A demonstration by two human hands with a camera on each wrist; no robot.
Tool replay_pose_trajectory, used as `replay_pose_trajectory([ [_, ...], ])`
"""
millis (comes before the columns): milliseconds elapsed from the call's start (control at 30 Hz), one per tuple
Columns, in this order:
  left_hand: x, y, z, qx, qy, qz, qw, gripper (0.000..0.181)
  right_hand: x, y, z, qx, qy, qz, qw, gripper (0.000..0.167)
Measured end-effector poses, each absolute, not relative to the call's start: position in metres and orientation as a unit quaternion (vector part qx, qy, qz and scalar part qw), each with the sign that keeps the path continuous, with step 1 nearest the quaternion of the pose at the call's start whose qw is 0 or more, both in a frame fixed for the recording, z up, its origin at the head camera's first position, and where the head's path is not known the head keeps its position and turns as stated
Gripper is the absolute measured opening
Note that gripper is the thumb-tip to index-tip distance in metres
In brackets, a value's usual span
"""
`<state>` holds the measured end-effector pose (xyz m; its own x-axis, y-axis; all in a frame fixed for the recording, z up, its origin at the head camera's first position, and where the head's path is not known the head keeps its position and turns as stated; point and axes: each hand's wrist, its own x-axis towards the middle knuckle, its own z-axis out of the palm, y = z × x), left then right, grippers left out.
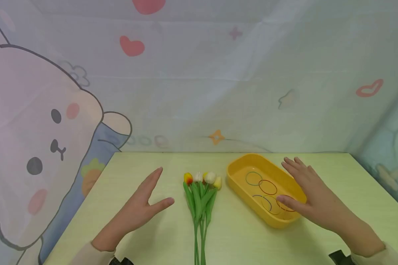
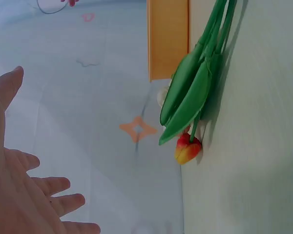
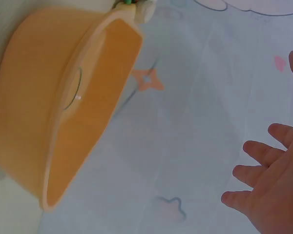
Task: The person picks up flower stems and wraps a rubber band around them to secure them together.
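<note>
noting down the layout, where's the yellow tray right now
In the head view, the yellow tray sits right of centre on the table, just right of the tulips, its right side partly hidden by the right hand.

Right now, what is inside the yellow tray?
In the yellow tray lie a green loop, a blue loop, a yellow loop and two red loops. In head view, the right hand covers part of the nearer red one and the tray's right side; anything behind is hidden.
</note>
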<state>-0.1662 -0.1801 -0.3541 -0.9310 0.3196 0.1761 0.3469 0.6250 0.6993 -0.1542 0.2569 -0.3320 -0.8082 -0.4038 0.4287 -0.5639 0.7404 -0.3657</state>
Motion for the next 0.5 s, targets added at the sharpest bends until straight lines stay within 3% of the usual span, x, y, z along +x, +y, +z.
replay_pose_trajectory([
  [500, -0.163, -0.148, -0.376, -0.152, -0.852, -0.498, -0.051, 0.09, -0.144, 0.196, -0.351, 0.237, -0.898, 0.342, 0.146, 0.074],
])
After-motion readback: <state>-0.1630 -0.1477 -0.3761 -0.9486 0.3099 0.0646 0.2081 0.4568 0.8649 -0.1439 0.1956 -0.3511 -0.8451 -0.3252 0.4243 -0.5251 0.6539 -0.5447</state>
